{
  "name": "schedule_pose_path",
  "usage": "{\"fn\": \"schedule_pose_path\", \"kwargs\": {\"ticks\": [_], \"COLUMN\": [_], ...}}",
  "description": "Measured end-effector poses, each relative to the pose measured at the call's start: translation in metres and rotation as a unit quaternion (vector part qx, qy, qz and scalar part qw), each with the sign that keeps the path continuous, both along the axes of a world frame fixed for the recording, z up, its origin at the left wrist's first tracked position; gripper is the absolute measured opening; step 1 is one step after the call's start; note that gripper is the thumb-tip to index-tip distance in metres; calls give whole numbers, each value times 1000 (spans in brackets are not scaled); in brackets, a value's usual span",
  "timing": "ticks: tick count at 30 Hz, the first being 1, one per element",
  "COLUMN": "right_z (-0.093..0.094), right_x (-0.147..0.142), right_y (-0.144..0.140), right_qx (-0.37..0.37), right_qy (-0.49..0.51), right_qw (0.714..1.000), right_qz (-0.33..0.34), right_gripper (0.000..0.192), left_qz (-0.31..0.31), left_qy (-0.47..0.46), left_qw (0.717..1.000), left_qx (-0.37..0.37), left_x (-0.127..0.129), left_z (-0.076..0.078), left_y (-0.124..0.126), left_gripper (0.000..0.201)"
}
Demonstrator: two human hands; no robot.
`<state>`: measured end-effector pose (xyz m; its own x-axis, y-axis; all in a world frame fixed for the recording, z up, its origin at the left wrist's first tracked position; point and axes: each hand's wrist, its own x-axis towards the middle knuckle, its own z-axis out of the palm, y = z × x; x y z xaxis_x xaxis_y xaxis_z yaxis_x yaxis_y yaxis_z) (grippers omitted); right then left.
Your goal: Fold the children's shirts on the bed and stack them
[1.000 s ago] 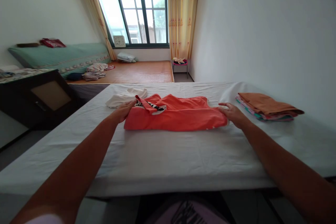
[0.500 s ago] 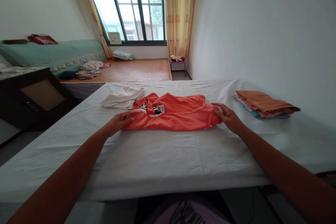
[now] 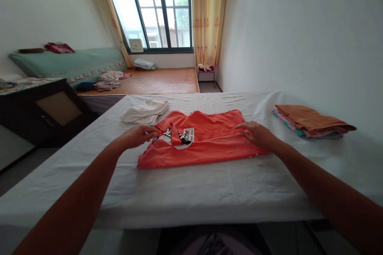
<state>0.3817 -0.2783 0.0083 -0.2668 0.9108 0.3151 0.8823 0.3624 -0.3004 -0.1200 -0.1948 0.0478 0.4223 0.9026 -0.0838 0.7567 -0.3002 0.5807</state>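
Note:
An orange T-shirt (image 3: 206, 153) with a black-and-white print lies partly folded on the white-sheeted bed. My left hand (image 3: 136, 136) is at the shirt's left edge beside the print, fingers stretched and slightly apart. Over the shirt's right part hovers or rests my right hand (image 3: 257, 134), its fingers extended and thumb apart; I cannot tell how firmly it touches the cloth. Neither hand visibly grips the fabric. Just beyond the left hand is a folded white garment (image 3: 145, 112).
A stack of folded clothes (image 3: 314, 119), brown on top, sits at the right by the wall. Past the white sheet (image 3: 194, 195) stand a second bed with a brown mat (image 3: 167, 79), a dark cabinet (image 3: 54, 107) at left, and a small pink stool (image 3: 206, 70) under the curtain.
The shirt's near edge has come closer to me and now lies flat on the sheet. Both hands have let go of that edge and sit farther back along the shirt's sides.

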Motion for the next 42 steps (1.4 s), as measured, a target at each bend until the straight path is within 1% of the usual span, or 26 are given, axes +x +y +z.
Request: {"fn": "schedule_pose_path", "kwargs": {"ticks": [2, 4, 7, 9, 12, 14, 16, 17, 20, 21, 22, 23, 25, 26, 27, 28, 30, 31, 33, 35, 37, 38, 40, 42], "right_z": [0, 0, -3, -7, -20, -29, -34, -33, -21, -16, -10, -5, 0, 0, -1, -3, -7, -8, -8, -6, -4, -3, -4, -6], "right_x": [-13, -13, 7, 23, 37, 36, 32, 29, 27, 28, 31, 33, 39, 41, 43, 44, 47, 48, 53, 58, 62, 62, 61, 58], "right_y": [24, 55, 103, 129, 155, 164, 170, 171, 174, 175, 176, 178, 181, 183, 184, 185, 185, 184, 180, 175, 170, 168, 165, 163], "right_qx": [-20, -21, -33, -55, -86, -96, -112, -133, -230, -241, -226, -191, -107, -91, -100, -130, -218, -258, -312, -327, -325, -326, -327, -314], "right_qy": [-30, -57, -74, -67, -35, -1, 42, 66, 136, 159, 179, 194, 209, 213, 216, 218, 216, 216, 246, 314, 377, 392, 396, 383], "right_qw": [999, 998, 992, 986, 976, 977, 980, 979, 961, 956, 956, 961, 965, 963, 960, 957, 944, 935, 911, 885, 863, 857, 854, 863], "right_qz": [13, -16, -92, -142, -198, -191, -157, -138, -70, -50, -44, -56, -115, -138, -147, -143, -121, -114, -112, -104, -84, -76, -77, -98], "right_gripper": [33, 36, 41, 46, 59, 64, 62, 60, 47, 41, 36, 33, 33, 35, 36, 37, 37, 38, 40, 41, 42, 42, 41, 40], "left_qz": [36, 67, 97, 111, 123, 127, 133, 133, 110, 101, 99, 106, 128, 133, 138, 142, 152, 158, 171, 182, 167, 148, 118, 123], "left_qy": [3, 22, 6, -17, -24, -26, -44, -61, -134, -173, -221, -274, -356, -371, -366, -350, -325, -330, -367, -417, -444, -441, -398, -337], "left_qw": [996, 990, 988, 987, 988, 987, 986, 986, 985, 980, 970, 956, 925, 919, 920, 926, 933, 930, 912, 887, 874, 877, 898, 923], "left_qx": [87, 125, 123, 111, 96, 94, 94, 85, 14, -2, -6, 4, 30, 33, 28, 14, -23, -40, -66, -78, -102, -119, -145, -140], "left_x": [16, 30, 45, 52, 64, 75, 85, 90, 98, 98, 97, 96, 93, 92, 92, 92, 95, 97, 100, 101, 99, 98, 97, 99], "left_z": [-3, -12, -29, -39, -49, -52, -52, -51, -41, -36, -31, -27, -22, -22, -23, -26, -32, -34, -36, -32, -26, -22, -17, -13], "left_y": [27, 54, 91, 110, 131, 139, 146, 149, 155, 157, 158, 159, 159, 158, 157, 155, 152, 151, 151, 153, 156, 158, 161, 162], "left_gripper": [35, 38, 40, 40, 39, 40, 44, 47, 51, 49, 46, 43, 39, 38, 36, 35, 36, 38, 41, 47, 57, 62, 65, 61]}}
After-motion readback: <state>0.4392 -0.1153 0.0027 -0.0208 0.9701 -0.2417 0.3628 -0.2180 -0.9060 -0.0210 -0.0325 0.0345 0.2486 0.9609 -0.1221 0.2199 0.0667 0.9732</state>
